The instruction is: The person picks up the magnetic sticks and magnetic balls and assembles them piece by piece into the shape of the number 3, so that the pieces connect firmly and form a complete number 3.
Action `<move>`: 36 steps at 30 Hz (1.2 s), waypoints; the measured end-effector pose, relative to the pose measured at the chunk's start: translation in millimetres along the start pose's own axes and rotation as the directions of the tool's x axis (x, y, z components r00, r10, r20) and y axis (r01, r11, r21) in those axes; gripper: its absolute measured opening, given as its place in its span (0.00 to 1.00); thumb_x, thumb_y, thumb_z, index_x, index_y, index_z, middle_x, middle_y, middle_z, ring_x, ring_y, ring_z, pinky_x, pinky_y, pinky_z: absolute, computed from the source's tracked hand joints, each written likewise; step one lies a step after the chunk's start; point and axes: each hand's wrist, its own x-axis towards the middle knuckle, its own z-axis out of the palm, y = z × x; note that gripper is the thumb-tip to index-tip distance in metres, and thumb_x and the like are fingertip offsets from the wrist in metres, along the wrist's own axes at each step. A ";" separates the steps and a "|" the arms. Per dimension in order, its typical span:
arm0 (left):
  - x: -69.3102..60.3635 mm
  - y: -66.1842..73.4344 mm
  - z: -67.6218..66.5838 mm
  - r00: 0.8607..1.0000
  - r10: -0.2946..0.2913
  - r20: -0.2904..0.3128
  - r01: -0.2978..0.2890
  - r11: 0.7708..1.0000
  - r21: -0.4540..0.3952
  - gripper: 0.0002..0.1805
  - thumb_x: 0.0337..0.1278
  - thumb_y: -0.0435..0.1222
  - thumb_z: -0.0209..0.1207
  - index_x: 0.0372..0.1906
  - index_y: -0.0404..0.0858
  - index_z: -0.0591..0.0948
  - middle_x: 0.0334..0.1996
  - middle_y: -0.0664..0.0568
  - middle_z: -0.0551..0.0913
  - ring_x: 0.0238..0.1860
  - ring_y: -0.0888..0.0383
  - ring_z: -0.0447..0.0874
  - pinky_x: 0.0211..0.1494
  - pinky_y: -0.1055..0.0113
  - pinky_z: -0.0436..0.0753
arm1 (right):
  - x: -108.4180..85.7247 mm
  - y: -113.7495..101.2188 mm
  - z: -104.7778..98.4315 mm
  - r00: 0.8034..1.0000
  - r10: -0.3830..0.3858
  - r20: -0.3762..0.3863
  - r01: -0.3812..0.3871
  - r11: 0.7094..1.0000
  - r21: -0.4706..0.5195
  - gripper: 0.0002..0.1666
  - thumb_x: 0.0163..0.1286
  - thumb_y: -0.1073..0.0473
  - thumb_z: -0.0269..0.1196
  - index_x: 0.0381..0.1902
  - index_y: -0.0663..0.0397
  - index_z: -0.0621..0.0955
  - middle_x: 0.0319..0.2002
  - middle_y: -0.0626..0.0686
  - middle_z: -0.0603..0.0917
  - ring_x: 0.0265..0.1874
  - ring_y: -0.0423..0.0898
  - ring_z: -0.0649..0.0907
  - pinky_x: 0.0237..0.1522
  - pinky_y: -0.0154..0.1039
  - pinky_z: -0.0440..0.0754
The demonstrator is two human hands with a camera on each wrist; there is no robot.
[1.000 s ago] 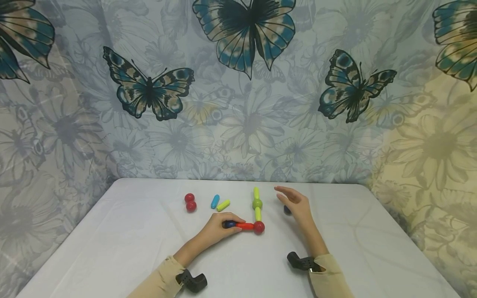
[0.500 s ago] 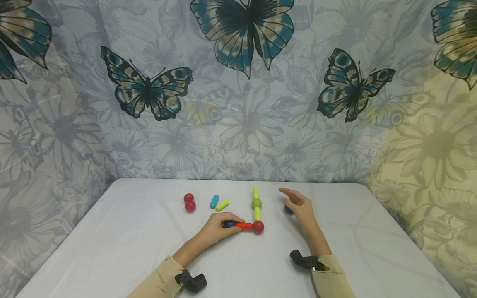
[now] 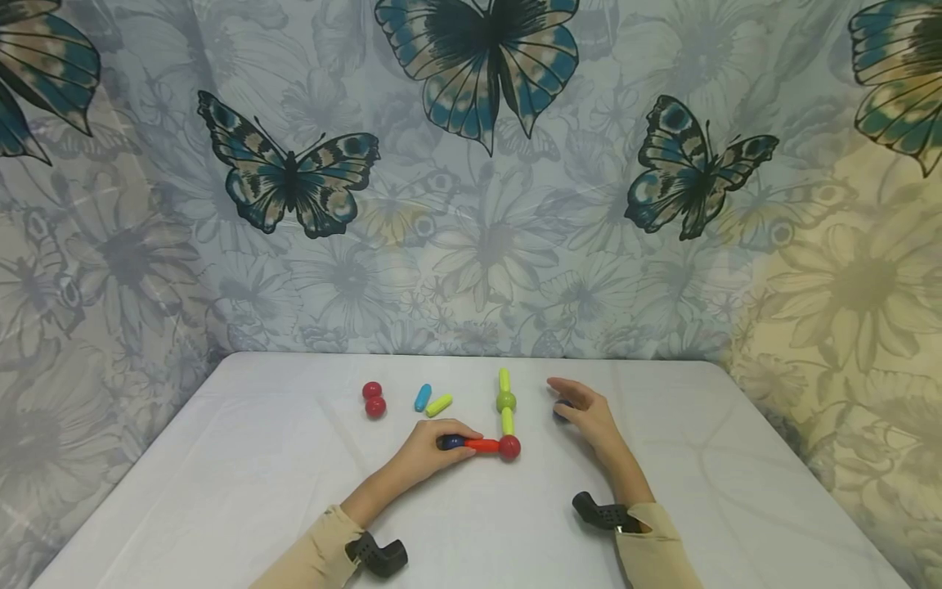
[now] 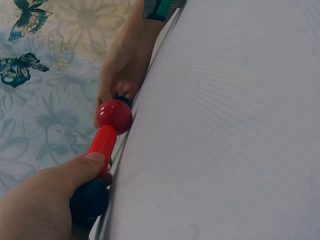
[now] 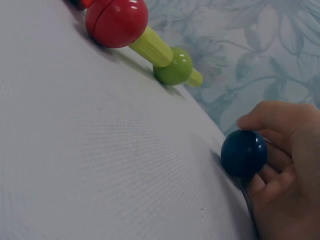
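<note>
In the head view my left hand [image 3: 430,446] pinches a red rod [image 3: 482,446] near its dark blue ball [image 3: 452,442]. The rod's other end meets a red ball [image 3: 509,447]. From that ball a yellow-green rod [image 3: 508,422] runs away to a green ball [image 3: 505,401], with another yellow-green rod [image 3: 504,379] beyond it, making an L shape. Right of this L, my right hand [image 3: 592,417] has its fingers curled around a loose blue ball [image 5: 244,154], low over the table. The right wrist view shows a fingertip on top of this ball.
Two red balls [image 3: 374,399] touch each other at the back left of the white table [image 3: 294,491]. A blue rod [image 3: 423,398] and a loose yellow-green rod [image 3: 439,405] lie between them and the L. Butterfly-printed cloth [image 3: 486,270] hangs behind the table.
My right hand first shifted slightly right, then back left, and the blue ball has moved a little left and away with it. My left hand keeps its hold on the red rod.
</note>
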 end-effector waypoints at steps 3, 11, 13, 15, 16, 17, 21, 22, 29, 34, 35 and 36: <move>-0.2 0.1 0.1 1.000 -0.001 -0.001 0.001 1.000 -0.003 0.13 0.56 0.41 0.67 0.47 0.52 0.86 0.44 0.62 0.88 0.51 0.63 0.83 0.58 0.70 0.79 | 0.2 1.0 -0.6 1.000 -0.009 0.013 0.009 1.000 -0.004 0.27 0.66 0.65 0.62 0.64 0.58 0.75 0.66 0.59 0.76 0.70 0.56 0.70 0.73 0.50 0.65; -0.7 0.1 -0.3 1.000 -0.003 0.001 0.003 1.000 -0.013 0.13 0.56 0.42 0.67 0.47 0.52 0.86 0.44 0.62 0.88 0.51 0.63 0.83 0.58 0.71 0.79 | 0.1 3.7 -4.0 0.995 -0.048 0.085 0.052 0.998 -0.037 0.28 0.64 0.64 0.64 0.62 0.60 0.75 0.65 0.60 0.76 0.70 0.57 0.69 0.75 0.52 0.59; -0.6 0.2 -0.4 1.000 -0.002 0.001 0.002 1.000 -0.015 0.12 0.56 0.42 0.67 0.47 0.52 0.86 0.44 0.61 0.88 0.50 0.63 0.83 0.58 0.71 0.79 | -0.3 3.7 -4.6 0.995 -0.042 0.093 0.047 0.998 -0.045 0.28 0.64 0.63 0.65 0.62 0.59 0.76 0.64 0.59 0.77 0.70 0.56 0.70 0.74 0.51 0.60; -0.6 0.3 -0.5 1.000 0.001 0.000 -0.001 1.000 -0.020 0.12 0.56 0.42 0.67 0.47 0.52 0.86 0.44 0.61 0.88 0.50 0.62 0.83 0.58 0.71 0.79 | -0.3 4.2 -5.7 0.993 -0.046 0.107 0.052 0.997 -0.056 0.28 0.64 0.61 0.65 0.62 0.58 0.76 0.64 0.59 0.77 0.70 0.57 0.70 0.74 0.51 0.61; -0.5 0.3 -0.5 1.000 0.004 -0.001 -0.004 1.000 -0.021 0.12 0.56 0.42 0.67 0.47 0.52 0.86 0.44 0.61 0.88 0.51 0.62 0.83 0.58 0.70 0.79 | -0.4 4.3 -6.4 0.992 -0.049 0.115 0.056 0.997 -0.060 0.28 0.64 0.61 0.65 0.62 0.58 0.76 0.64 0.59 0.77 0.70 0.57 0.70 0.74 0.51 0.61; -0.5 0.2 -0.5 1.000 0.006 -0.001 -0.006 1.000 -0.022 0.12 0.56 0.42 0.67 0.47 0.52 0.86 0.44 0.61 0.88 0.51 0.62 0.83 0.58 0.70 0.79 | -0.5 4.5 -7.1 0.991 -0.054 0.125 0.063 0.996 -0.067 0.28 0.64 0.61 0.65 0.62 0.58 0.76 0.64 0.59 0.77 0.70 0.57 0.70 0.74 0.51 0.61; -0.3 0.1 -0.3 1.000 0.012 0.001 -0.012 1.000 -0.022 0.12 0.56 0.42 0.67 0.46 0.52 0.86 0.44 0.61 0.88 0.51 0.62 0.83 0.58 0.70 0.79 | -2.6 3.5 -10.3 0.983 -0.080 0.162 0.092 0.994 -0.066 0.27 0.65 0.62 0.64 0.62 0.60 0.76 0.64 0.60 0.77 0.70 0.58 0.69 0.73 0.51 0.61; -0.4 0.0 -0.3 1.000 0.012 0.001 -0.012 1.000 -0.021 0.12 0.56 0.42 0.67 0.46 0.52 0.86 0.44 0.61 0.88 0.51 0.62 0.83 0.58 0.70 0.79 | -3.2 3.2 -10.8 0.981 -0.088 0.170 0.100 0.993 -0.063 0.27 0.66 0.63 0.63 0.62 0.60 0.76 0.64 0.60 0.77 0.71 0.58 0.69 0.73 0.52 0.60; -0.9 -0.8 -0.4 1.000 0.004 0.000 -0.004 1.000 -0.022 0.12 0.56 0.41 0.68 0.46 0.52 0.86 0.44 0.61 0.88 0.51 0.62 0.83 0.58 0.70 0.79 | -4.2 3.4 -13.0 0.976 -0.113 0.187 0.125 0.991 -0.051 0.24 0.66 0.64 0.63 0.60 0.59 0.78 0.64 0.59 0.78 0.70 0.57 0.69 0.72 0.51 0.61; -0.6 -0.8 -0.4 1.000 0.013 -0.003 -0.013 1.000 -0.023 0.11 0.56 0.41 0.68 0.45 0.52 0.87 0.43 0.61 0.88 0.50 0.62 0.83 0.57 0.71 0.79 | -2.2 5.4 -12.6 0.982 -0.099 0.163 0.105 0.994 -0.030 0.24 0.65 0.61 0.65 0.59 0.59 0.79 0.62 0.58 0.79 0.69 0.56 0.72 0.71 0.44 0.66; -0.6 -0.9 -0.4 1.000 0.018 -0.003 -0.018 1.000 -0.021 0.11 0.56 0.41 0.67 0.45 0.52 0.87 0.43 0.61 0.88 0.50 0.62 0.83 0.57 0.70 0.79 | -1.9 5.5 -12.5 0.983 -0.094 0.160 0.100 0.995 -0.029 0.24 0.65 0.61 0.66 0.59 0.58 0.79 0.62 0.57 0.79 0.69 0.55 0.72 0.70 0.39 0.68; -0.6 -0.7 -0.5 1.000 0.022 -0.003 -0.022 1.000 -0.020 0.11 0.56 0.41 0.68 0.45 0.52 0.87 0.43 0.61 0.88 0.50 0.62 0.83 0.57 0.70 0.79 | -1.8 5.7 -12.4 0.984 -0.090 0.156 0.095 0.995 -0.026 0.24 0.65 0.60 0.66 0.58 0.57 0.80 0.62 0.57 0.79 0.68 0.55 0.72 0.68 0.33 0.70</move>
